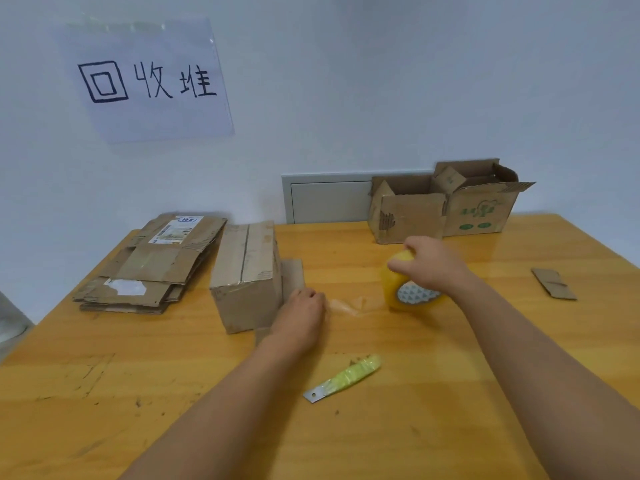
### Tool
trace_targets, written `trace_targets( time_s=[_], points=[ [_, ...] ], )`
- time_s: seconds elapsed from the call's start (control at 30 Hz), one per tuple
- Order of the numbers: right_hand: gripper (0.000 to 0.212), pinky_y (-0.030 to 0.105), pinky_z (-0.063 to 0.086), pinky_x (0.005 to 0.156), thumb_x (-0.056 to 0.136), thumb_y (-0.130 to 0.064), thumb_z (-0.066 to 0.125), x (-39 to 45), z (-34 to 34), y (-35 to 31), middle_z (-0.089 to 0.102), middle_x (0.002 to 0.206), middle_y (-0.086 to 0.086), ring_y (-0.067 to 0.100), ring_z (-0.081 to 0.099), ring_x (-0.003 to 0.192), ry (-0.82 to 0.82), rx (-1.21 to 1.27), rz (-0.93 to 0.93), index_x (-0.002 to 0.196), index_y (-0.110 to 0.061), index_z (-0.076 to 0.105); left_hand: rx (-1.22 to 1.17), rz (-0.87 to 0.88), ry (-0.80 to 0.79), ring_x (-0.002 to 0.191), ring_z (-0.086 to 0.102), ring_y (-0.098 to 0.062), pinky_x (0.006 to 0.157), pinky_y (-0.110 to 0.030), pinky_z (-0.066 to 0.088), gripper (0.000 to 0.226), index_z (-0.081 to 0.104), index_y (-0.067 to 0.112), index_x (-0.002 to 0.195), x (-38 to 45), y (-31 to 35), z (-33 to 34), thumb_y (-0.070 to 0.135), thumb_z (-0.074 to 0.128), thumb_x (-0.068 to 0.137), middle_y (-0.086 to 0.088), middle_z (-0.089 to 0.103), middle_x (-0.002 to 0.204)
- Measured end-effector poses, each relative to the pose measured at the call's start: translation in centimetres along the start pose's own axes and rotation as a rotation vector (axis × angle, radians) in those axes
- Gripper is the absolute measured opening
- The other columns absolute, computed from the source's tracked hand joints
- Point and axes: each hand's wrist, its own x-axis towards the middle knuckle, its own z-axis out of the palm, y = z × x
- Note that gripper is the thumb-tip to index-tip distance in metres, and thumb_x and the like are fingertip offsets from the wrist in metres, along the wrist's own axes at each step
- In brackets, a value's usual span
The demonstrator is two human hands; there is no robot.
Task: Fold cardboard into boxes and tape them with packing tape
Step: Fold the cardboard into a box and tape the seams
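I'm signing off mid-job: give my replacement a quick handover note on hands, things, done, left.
Left hand pinches the free end of the tape strip beside the folded box.
Right hand grips the tape roll on the table.
Cutter lies near, untouched.
Flat cardboard stack far left; two open boxes at back.
Done: one box folded. Left: tape it, then fold the stack.

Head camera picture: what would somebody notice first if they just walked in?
Probably the yellow tape roll mid-table, gripped by the right hand, with the left hand pinching a strip of tape pulled from it. Next, the folded box beside the left hand and the handwritten sign on the wall.
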Motion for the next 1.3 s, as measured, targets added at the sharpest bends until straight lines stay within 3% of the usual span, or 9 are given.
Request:
trace_targets(
  time_s=[0.2,0.3,0.4,0.6,0.77,0.87,0.93,1.0,1.3],
  points=[
    [0.034,0.035,0.035,0.063,0.086,-0.032,0.071,-1.1,1.0,1.2,0.050,0.075,0.005,0.020,0.047,0.071,0.067,0.540,0.031,0.079,-0.002,0.058,-0.095,-0.076,-0.005,0.127,0.037,-0.026,0.101,-0.036,0.037,0.033,0.055,0.012,0.130,0.5,-0.1,0.3,0.008,0.039,0.101,-0.006,0.046,0.135],
    [0.038,0.036,0.033,0.065,0.088,-0.041,0.069,-1.7,1.2,1.9,0.043,0.075,0.006,0.020,0.044,0.072,0.058,0.702,0.074,0.075,-0.011,0.051,-0.141,-0.107,-0.031,0.126,0.037,-0.026,0.102,-0.036,0.036,0.030,0.055,0.011,0.127,0.6,0.2,-0.1,0.011,0.042,0.100,-0.007,0.045,0.133],
    [0.048,0.035,0.036,0.065,0.087,-0.059,0.064,-1.3,0.1,1.9,0.049,0.076,0.002,0.018,0.048,0.071,-0.045,0.477,0.070,0.079,-0.014,0.050,-0.151,-0.137,-0.047,0.125,0.038,-0.026,0.102,-0.037,0.038,0.028,0.054,0.011,0.125,0.9,0.1,-0.3,0.013,0.044,0.099,-0.007,0.044,0.132],
    [0.026,0.040,0.047,0.077,0.099,-0.022,0.035,0.3,0.7,-2.9,0.062,0.094,0.005,0.027,0.056,0.086,-0.066,-0.076,0.037,0.083,-0.012,0.054,-0.177,-0.180,-0.020,0.124,0.040,-0.025,0.099,-0.037,0.041,0.021,0.054,0.013,0.119,1.2,0.3,0.2,0.021,0.047,0.102,-0.006,0.045,0.128],
    [0.037,0.039,0.041,0.083,0.095,-0.054,0.046,0.4,2.0,-4.4,0.051,0.087,0.002,0.027,0.055,0.100,-0.015,-0.415,0.068,0.085,-0.019,0.050,-0.210,-0.186,0.001,0.126,0.040,-0.024,0.100,-0.035,0.039,0.026,0.053,0.013,0.125,1.2,0.2,0.3,0.025,0.049,0.102,-0.005,0.044,0.131],
    [0.042,0.034,0.045,0.070,0.090,-0.056,0.054,0.6,1.2,-2.3,0.056,0.076,-0.001,0.023,0.057,0.078,0.006,-0.287,0.092,0.076,-0.016,0.050,-0.231,-0.189,-0.004,0.126,0.040,-0.024,0.102,-0.035,0.038,0.028,0.053,0.012,0.127,1.3,-0.1,0.4,0.025,0.051,0.102,-0.005,0.044,0.132],
    [0.044,0.032,0.034,0.057,0.087,-0.052,0.061,0.4,0.9,-0.2,0.046,0.065,0.002,0.021,0.048,0.064,0.034,0.041,0.135,0.067,-0.016,0.045,-0.243,-0.190,-0.007,0.125,0.041,-0.024,0.102,-0.035,0.038,0.027,0.053,0.013,0.125,1.6,-0.2,0.4,0.024,0.052,0.101,-0.005,0.044,0.132],
    [0.050,0.035,0.024,0.058,0.087,-0.048,0.066,-0.1,1.1,1.0,0.030,0.062,0.004,0.020,0.035,0.059,0.042,0.403,0.154,0.062,-0.017,0.036,-0.248,-0.185,-0.017,0.124,0.041,-0.024,0.102,-0.034,0.037,0.025,0.054,0.013,0.123,1.7,-0.3,0.4,0.025,0.053,0.101,-0.004,0.044,0.130],
    [0.048,0.038,0.022,0.061,0.090,-0.046,0.065,-1.7,2.1,1.7,0.027,0.068,0.004,0.020,0.032,0.062,0.100,0.553,0.045,0.067,-0.016,0.035,-0.305,-0.212,-0.008,0.100,0.049,-0.020,0.082,-0.032,0.042,0.006,0.053,0.014,0.094,1.3,0.0,-0.5,0.017,0.055,0.098,-0.002,0.052,0.109]
  ],
)
